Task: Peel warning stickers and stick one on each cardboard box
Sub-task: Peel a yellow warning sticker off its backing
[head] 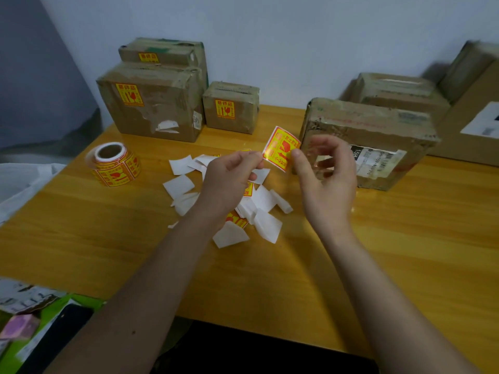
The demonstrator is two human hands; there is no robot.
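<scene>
Both hands pinch a yellow-and-red square warning sticker [280, 148]: left grip [232, 175] and right grip [328, 176] closed on its edges above the wooden desk [378, 252].

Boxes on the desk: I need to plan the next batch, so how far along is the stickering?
Three boxes at the left already carry warning stickers: the top box, the large box and the small box. In hand: the left hand and right hand hold one sticker. Left: the nearest right-side box and the boxes behind it show no sticker.
</scene>
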